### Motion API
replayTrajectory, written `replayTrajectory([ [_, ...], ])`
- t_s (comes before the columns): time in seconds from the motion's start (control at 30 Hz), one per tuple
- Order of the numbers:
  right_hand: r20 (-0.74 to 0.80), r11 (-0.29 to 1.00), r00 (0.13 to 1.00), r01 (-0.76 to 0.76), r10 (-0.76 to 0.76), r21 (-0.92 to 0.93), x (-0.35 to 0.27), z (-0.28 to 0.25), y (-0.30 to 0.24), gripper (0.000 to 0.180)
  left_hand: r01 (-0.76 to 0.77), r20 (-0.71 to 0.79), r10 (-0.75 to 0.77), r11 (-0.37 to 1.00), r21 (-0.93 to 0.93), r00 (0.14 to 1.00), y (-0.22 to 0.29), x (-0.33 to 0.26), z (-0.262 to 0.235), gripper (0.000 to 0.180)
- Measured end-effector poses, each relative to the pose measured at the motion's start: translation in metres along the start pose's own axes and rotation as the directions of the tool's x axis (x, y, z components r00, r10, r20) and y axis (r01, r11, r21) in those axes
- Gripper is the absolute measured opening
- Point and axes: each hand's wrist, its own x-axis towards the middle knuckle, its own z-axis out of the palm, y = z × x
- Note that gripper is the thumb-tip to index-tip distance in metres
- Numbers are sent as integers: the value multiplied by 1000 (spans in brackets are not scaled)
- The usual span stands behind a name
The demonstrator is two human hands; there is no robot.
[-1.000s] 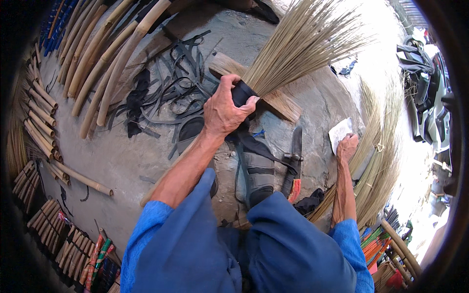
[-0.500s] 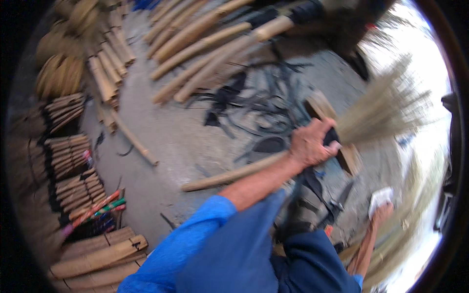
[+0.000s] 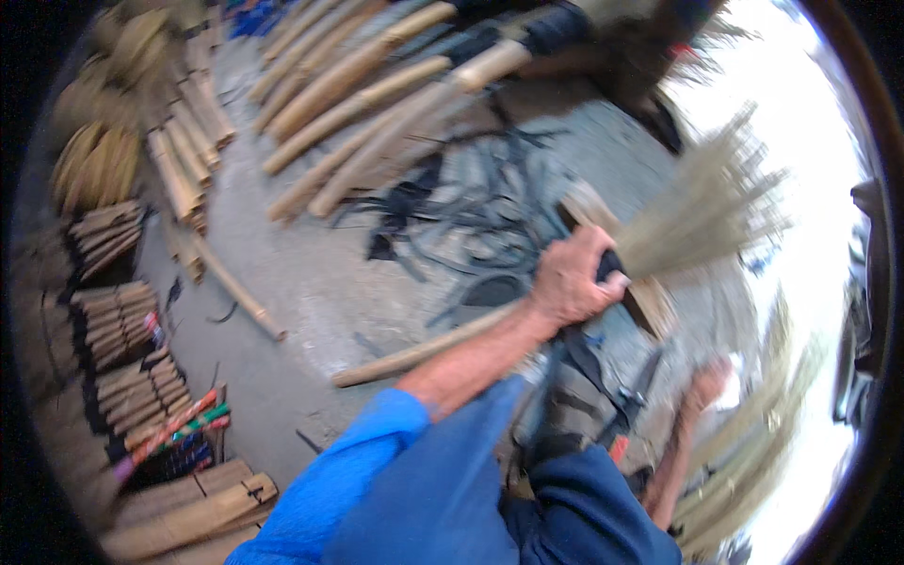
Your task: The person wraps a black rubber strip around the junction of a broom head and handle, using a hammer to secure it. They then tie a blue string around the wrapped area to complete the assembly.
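Straw broom with a fanned, pale bristle head [image 3: 702, 207] is right of centre, over the grey stone floor [image 3: 311, 301]. Long axis diagonal: bristles to upper right, away from the person. A pale, slightly bent wooden pole [image 3: 414, 355] lines up with it, free end to lower left; the person's wrist covers the join, so can't confirm it's one piece.

Left hand [image 3: 579, 273] is closed round the black binding band [image 3: 609, 265] at the broom's neck, thumb on the near side. Right hand [image 3: 711, 379] has its fingers curled on a flat white piece [image 3: 731, 381], well apart from the broom; glare washes out its edges.

Brown wooden block [image 3: 650, 307] lies crosswise under the neck, one end showing each side. Nearer the person: dark-bladed knife [image 3: 647, 374], blurred, between the two hands. Tangle of black rubber strips [image 3: 471, 202] left of the block. Loose pale straw bundle [image 3: 753, 461] beside the right forearm. Thick tan bamboo poles [image 3: 367, 89] upper left, bundled short sticks [image 3: 118, 320] far left. Bristle tips run towards the bright patch, ends hard to resolve.
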Motion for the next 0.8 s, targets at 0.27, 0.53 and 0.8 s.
replayTrajectory([
  [0.27, 304, 627, 914, -405, 269, 665, 117, -43, -280, 20, -25, 21, 24, 998, 58, 999, -6, -8, 9, 58],
  [0.53, 286, 589, 936, -353, 207, 727, 123, -33, -300, 18, -59, 28, 57, 995, 82, 998, -2, -11, 9, 58],
  [0.8, 197, 714, 966, -255, 166, 652, 122, -31, -298, 16, -143, 15, 143, 987, 77, 990, -3, -12, 9, 49],
])
